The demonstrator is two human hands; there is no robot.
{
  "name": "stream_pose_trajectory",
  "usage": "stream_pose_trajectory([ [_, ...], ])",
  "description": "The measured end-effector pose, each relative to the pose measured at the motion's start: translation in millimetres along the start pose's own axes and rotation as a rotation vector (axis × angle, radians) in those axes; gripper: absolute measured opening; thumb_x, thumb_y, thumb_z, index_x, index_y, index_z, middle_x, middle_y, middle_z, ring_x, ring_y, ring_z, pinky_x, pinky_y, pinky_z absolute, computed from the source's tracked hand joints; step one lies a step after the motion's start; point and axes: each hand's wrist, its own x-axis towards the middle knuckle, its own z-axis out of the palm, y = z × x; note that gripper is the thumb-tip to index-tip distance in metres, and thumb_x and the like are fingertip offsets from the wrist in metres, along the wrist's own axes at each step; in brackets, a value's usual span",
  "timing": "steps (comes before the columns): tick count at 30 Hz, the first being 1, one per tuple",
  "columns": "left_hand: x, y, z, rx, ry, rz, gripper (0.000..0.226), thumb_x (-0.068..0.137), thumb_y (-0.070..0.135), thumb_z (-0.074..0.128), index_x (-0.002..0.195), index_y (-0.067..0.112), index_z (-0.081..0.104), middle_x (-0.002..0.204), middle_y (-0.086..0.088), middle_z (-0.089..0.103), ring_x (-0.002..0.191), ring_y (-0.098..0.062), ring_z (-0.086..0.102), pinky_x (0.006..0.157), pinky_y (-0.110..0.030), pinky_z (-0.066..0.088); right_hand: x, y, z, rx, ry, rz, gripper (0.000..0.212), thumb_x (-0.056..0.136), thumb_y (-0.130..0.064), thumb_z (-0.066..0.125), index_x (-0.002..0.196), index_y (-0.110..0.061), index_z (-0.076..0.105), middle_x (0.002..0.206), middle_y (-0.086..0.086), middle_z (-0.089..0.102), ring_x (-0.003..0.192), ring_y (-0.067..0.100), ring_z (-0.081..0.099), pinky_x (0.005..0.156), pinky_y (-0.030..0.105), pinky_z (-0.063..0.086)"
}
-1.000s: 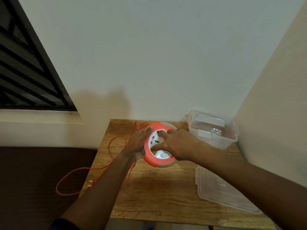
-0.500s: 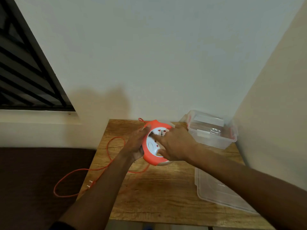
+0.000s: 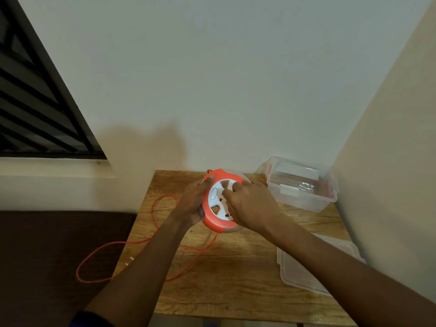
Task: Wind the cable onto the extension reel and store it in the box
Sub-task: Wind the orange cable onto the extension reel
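The orange and white extension reel (image 3: 215,221) is held tilted on edge above the far middle of the wooden table (image 3: 236,279). My left hand (image 3: 194,201) grips its left rim. My right hand (image 3: 247,205) covers the white face, fingers pressed into the hub. A thin orange cable (image 3: 155,215) runs from under the reel, loops over the table's left edge and hangs off it, with the white plug (image 3: 129,260) near that edge. The clear plastic box (image 3: 304,201) with red clips stands open at the far right corner.
The box's clear lid (image 3: 306,272) lies flat on the table's right side. Walls close in behind and to the right. A dark barred window (image 3: 35,102) is on the left, with a dark surface (image 3: 47,256) below it beside the table.
The reel's white face has turned under my right hand, and the reel has tipped more upright. The loose cable loop on the table has shifted and shortened.
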Motion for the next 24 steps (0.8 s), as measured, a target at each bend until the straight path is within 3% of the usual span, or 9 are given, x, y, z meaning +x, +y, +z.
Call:
stream_pose_trajectory([
  [5, -1.4, -1.1, -0.7, 0.024, 0.003, -0.009, 0.056, 0.094, 0.042, 0.065, 0.136, 0.004, 0.060, 0.122, -0.023, 0.072, 0.099, -0.039, 0.073, 0.080, -0.049, 0.062, 0.7, 6.7, -4.4, 0.013, -0.177, -0.143, 0.067, 0.079, -0.039, 0.076, 0.137, -0.034, 0.043, 0.146, 0.013, 0.042, 0.124, 0.035, 0.049, 0.093, 0.051, 0.047],
  [11, -2.4, -2.9, 1.1, 0.011, 0.000, -0.013, 0.050, 0.097, 0.042, 0.064, 0.135, 0.008, 0.062, 0.124, -0.022, 0.072, 0.103, -0.038, 0.073, 0.084, -0.053, 0.060, 5.2, -0.6, -8.8, -0.097, -0.204, -0.165, 0.071, 0.082, -0.042, 0.071, 0.141, -0.036, 0.033, 0.143, 0.017, 0.045, 0.120, 0.039, 0.052, 0.096, 0.052, 0.043],
  [15, -4.6, -2.6, -1.4, -0.027, -0.017, -0.030, 0.051, 0.097, 0.042, 0.064, 0.133, 0.007, 0.064, 0.121, -0.020, 0.073, 0.100, -0.036, 0.075, 0.076, -0.047, 0.062, 8.5, 0.4, -15.8, -0.063, -0.263, -0.243, 0.060, 0.084, -0.032, 0.071, 0.135, -0.040, 0.042, 0.138, 0.019, 0.046, 0.106, 0.033, 0.060, 0.082, 0.044, 0.051],
  [20, -6.5, -1.0, -1.4, -0.012, -0.017, -0.043, 0.050, 0.093, 0.043, 0.068, 0.129, 0.008, 0.067, 0.119, -0.020, 0.075, 0.099, -0.035, 0.076, 0.072, -0.044, 0.062, 6.1, 1.2, -11.5, -0.072, -0.316, -0.246, 0.064, 0.086, -0.030, 0.070, 0.139, -0.046, 0.038, 0.152, 0.019, 0.029, 0.122, 0.037, 0.050, 0.091, 0.048, 0.048],
  [24, -7.7, -2.9, 2.7, 0.020, -0.018, -0.038, 0.061, 0.087, 0.047, 0.072, 0.131, 0.005, 0.065, 0.118, -0.020, 0.074, 0.099, -0.036, 0.074, 0.077, -0.047, 0.062, 6.8, 3.0, -11.3, -0.124, -0.309, -0.257, 0.062, 0.087, -0.039, 0.067, 0.139, -0.048, 0.036, 0.150, 0.017, 0.032, 0.131, 0.041, 0.038, 0.099, 0.049, 0.042],
])
